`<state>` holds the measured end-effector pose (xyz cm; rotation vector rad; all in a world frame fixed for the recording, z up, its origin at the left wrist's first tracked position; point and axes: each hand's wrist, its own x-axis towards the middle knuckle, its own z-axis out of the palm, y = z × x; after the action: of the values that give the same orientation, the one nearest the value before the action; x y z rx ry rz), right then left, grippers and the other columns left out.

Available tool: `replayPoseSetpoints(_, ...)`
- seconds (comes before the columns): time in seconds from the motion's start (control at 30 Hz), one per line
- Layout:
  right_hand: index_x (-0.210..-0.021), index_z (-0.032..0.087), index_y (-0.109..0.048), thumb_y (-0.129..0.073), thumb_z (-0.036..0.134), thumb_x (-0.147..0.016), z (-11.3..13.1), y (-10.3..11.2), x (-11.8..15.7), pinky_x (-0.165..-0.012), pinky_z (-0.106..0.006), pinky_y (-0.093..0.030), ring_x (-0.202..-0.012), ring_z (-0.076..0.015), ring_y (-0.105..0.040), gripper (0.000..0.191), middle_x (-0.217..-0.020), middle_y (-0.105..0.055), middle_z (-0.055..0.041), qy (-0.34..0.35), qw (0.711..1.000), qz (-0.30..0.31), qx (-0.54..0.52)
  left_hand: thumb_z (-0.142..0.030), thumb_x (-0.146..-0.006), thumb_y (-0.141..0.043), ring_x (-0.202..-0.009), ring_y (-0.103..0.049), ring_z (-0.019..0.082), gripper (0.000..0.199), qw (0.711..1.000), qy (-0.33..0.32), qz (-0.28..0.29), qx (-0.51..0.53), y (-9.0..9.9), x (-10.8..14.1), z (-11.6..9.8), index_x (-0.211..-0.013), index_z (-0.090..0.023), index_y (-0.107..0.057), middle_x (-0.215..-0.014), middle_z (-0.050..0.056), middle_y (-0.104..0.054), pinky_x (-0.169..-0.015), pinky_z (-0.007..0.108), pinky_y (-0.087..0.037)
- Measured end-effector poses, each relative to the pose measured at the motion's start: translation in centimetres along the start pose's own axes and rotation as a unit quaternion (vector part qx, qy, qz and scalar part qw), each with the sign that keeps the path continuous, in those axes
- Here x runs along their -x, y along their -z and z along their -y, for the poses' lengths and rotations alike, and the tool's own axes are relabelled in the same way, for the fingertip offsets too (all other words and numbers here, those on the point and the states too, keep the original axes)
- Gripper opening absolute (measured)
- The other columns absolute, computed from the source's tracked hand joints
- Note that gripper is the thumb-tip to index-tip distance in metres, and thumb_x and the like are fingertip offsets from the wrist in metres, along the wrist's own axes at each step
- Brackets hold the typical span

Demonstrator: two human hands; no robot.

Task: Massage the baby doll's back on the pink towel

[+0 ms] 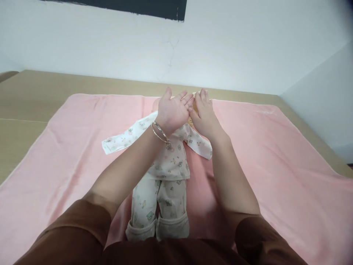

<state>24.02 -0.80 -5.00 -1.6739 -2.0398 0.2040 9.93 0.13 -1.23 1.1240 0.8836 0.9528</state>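
A small long-sleeved baby top (pixel 173 165) in white with a scattered print lies flat, sleeves spread to both sides. Below it are matching baby trousers (pixel 146 202) with footed or folded ends. My left hand (pixel 175 110) is palm up over the neck of the top, fingers stretched out, a silver bangle at the wrist. Beside it my right hand (pixel 204 114) is turned back up, fingers extended, its fingertips close to those of the left. Between and behind the hands shows a yellowish thing (pixel 191 123) with dark marks; most of it is hidden.
A pink cloth (pixel 256 158) covers much of the wooden table (pixel 68 81), with some creases. A white wall (pixel 234 48) stands right behind the table's far edge, and a dark panel (pixel 154 7) is on it above.
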Motion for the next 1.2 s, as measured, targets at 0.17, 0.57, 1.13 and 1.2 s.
replayPoseSetpoints(0.17, -0.162, 0.007, -0.027, -0.037, 0.033, -0.099, 1.1, 0.0, 0.3, -0.129, -0.063, -0.022, -0.160, -0.0351, -0.024, 0.068, -0.172, -0.022, -0.0207, 0.002, 0.998, -0.002, 0.056, -0.063, -0.101, -0.006, -0.153, -0.045, 0.024, 0.080, 0.997, 0.003, 0.008, 0.079, 0.9, -0.3, 0.9, -0.153, -0.014, -0.042, -0.149, 0.013, -0.058, -0.120, 0.048, -0.048)
replayPoseSetpoints(0.57, -0.159, 0.022, -0.037, -0.050, 0.048, -0.098, 0.5, 0.1, 0.1, -0.112, -0.061, -0.047, -0.151, -0.0421, -0.035, 0.067, -0.169, -0.026, -0.0185, -0.026, 0.995, -0.027, 0.092, -0.048, -0.103, -0.012, -0.146, -0.054, 0.023, 0.066, 0.994, 0.048, -0.077, 0.067, 5.6, 6.1, -0.6, -0.158, -0.022, -0.038, -0.153, 0.011, -0.057, -0.117, 0.044, -0.052)
replayPoseSetpoints(1.13, -0.162, 0.016, -0.019, -0.050, 0.058, -0.095, 1.5, -2.3, -0.6, -0.110, -0.075, -0.040, -0.154, -0.0508, -0.026, 0.085, -0.170, -0.009, -0.0269, -0.090, 0.986, -0.032, 0.137, -0.038, -0.102, -0.011, -0.147, -0.052, 0.022, 0.064, 0.990, 0.101, -0.080, 0.051, 10.1, 9.7, -4.3, -0.153, -0.019, -0.045, -0.143, 0.011, -0.062, -0.106, 0.045, -0.054)
replayPoseSetpoints(1.2, -0.163, 0.018, -0.020, -0.048, 0.060, -0.097, 1.5, -1.9, -0.4, -0.113, -0.078, -0.035, -0.155, -0.0517, -0.023, 0.083, -0.172, -0.009, -0.0249, -0.099, 0.986, -0.027, 0.128, -0.055, -0.101, -0.020, -0.147, -0.051, 0.029, 0.063, 0.991, 0.092, -0.096, -0.015, 11.0, 9.6, -3.2, -0.147, -0.025, -0.053, -0.140, 0.011, -0.064, -0.108, 0.053, -0.051)
